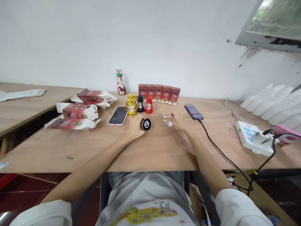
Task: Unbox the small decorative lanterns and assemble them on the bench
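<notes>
My left hand is wrapped round a small lantern, tipped so its dark round base with a gold rim faces me. A pale and silvery detail shows in that base. My right hand is at the right edge of a scatter of small round silvery-white pieces, thumb and fingertips drawn together; anything between them is too small to make out. Beyond the left hand stand gold lanterns, a black lantern and a red lantern, all upright.
Several red printed boxes stand along the wall beside a small packet. Opened cartons lie at left, near a pink-edged phone. At right are a cabled phone, a power strip and white stacked sleeves.
</notes>
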`<state>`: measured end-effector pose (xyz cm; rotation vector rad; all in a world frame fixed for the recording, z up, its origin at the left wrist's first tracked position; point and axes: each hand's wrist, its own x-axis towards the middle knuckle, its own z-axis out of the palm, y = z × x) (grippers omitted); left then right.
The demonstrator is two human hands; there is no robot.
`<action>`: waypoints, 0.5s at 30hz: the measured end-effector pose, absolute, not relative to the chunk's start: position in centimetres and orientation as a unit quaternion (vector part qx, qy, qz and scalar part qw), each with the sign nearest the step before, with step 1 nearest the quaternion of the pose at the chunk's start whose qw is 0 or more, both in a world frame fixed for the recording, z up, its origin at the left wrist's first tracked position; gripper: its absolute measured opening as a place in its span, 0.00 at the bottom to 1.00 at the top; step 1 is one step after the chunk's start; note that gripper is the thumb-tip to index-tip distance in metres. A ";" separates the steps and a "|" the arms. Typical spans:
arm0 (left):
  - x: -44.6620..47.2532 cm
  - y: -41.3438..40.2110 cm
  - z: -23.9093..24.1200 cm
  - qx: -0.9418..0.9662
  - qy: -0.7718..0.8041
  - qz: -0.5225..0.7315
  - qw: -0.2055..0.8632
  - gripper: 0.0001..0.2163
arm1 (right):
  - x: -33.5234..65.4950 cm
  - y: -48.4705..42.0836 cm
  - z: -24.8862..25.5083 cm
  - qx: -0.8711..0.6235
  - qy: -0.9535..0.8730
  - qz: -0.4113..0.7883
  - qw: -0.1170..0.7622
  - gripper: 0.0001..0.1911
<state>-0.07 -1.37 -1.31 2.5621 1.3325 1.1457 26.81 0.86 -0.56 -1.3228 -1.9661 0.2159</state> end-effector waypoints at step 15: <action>0.1 -1.3 -1.3 0.829 0.424 0.365 0.005 0.17 | 24.7 0.4 -1.4 -0.613 -0.745 -0.144 0.219 0.13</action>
